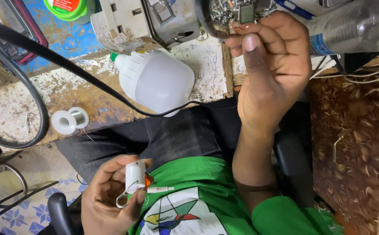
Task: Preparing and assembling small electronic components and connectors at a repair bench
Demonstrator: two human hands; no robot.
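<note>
The image is upside-down-like: the person's body is at the bottom of the view and the bench is at the top. The left hand, low near the green shirt, closes its fingers around a small white cap with a metal hook. The right hand is raised to the bench edge and pinches a circuit board between thumb and fingers. The two hands are well apart. Between them, on the bench, lies a white bulb, with a black cable crossing in front of it. A solder spool sits near the bench edge.

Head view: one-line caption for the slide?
Right hand holds a circuit board at the workbench; left hand grips a small white hooked cap.
</note>
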